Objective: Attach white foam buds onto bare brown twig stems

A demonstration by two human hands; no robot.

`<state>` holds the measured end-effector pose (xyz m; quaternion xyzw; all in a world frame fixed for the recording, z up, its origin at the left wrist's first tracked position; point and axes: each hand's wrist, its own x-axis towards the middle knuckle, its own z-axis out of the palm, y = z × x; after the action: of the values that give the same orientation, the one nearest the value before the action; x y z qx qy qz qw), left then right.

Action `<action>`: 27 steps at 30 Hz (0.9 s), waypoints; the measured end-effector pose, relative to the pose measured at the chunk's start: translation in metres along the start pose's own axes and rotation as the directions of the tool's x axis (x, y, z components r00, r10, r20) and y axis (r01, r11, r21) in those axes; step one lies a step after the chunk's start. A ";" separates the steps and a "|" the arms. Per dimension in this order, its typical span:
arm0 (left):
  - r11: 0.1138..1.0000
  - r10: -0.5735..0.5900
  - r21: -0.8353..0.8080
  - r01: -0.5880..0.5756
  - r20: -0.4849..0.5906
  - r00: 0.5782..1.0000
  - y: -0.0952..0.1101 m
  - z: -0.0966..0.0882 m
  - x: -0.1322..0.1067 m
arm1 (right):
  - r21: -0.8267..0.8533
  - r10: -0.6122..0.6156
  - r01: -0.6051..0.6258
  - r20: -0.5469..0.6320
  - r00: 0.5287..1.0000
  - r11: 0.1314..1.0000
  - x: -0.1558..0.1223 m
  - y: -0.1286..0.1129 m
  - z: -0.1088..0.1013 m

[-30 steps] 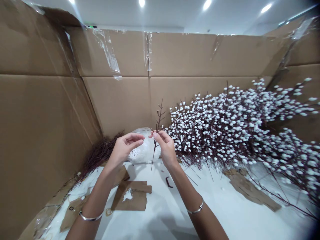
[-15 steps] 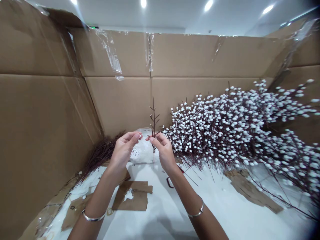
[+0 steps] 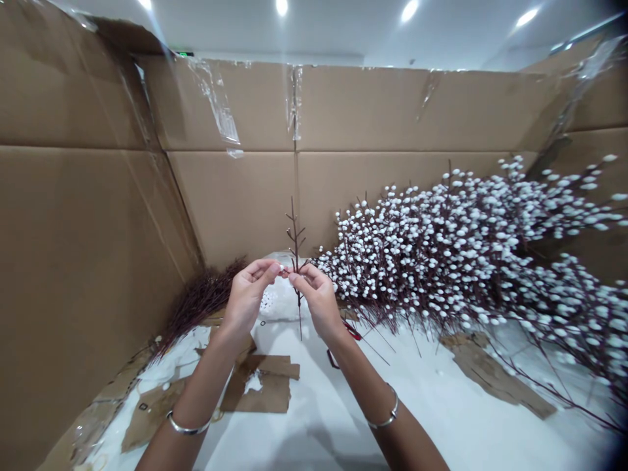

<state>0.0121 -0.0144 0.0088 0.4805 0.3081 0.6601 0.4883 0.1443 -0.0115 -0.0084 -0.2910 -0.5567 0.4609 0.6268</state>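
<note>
My right hand (image 3: 318,299) pinches a bare twig (image 3: 295,235), my left hand (image 3: 248,301) pinches a white bud (image 3: 281,267) beside it, both before a clear bag (image 3: 289,304) holding more buds (image 3: 267,301).

**Live from the head-worn camera, looking forward and down!**
We're right up at the person's eye line, tipped toward the left hand (image 3: 248,297) and right hand (image 3: 318,301), both close in at lower centre, with the forearms (image 3: 392,432) rising from the bottom edge. Beyond them, the cardboard wall (image 3: 235,203) fills the frame, and ceiling lights (image 3: 409,9) run along the top.
</note>
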 end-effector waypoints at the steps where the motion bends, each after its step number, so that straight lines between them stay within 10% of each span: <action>1: 1.000 0.006 0.004 -0.006 0.002 1.000 0.000 0.000 0.000 | 0.000 -0.001 0.001 -0.001 1.000 1.000 0.000 0.000 0.000; 27: 0.954 0.241 0.197 -0.226 -0.056 0.969 -0.006 0.001 -0.003 | -0.063 -0.048 0.043 -0.079 0.996 0.997 -0.007 -0.007 0.005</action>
<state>0.0156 -0.0150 0.0032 0.5313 0.3296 0.6993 0.3465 0.1416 -0.0212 -0.0042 -0.3156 -0.5517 0.4170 0.6497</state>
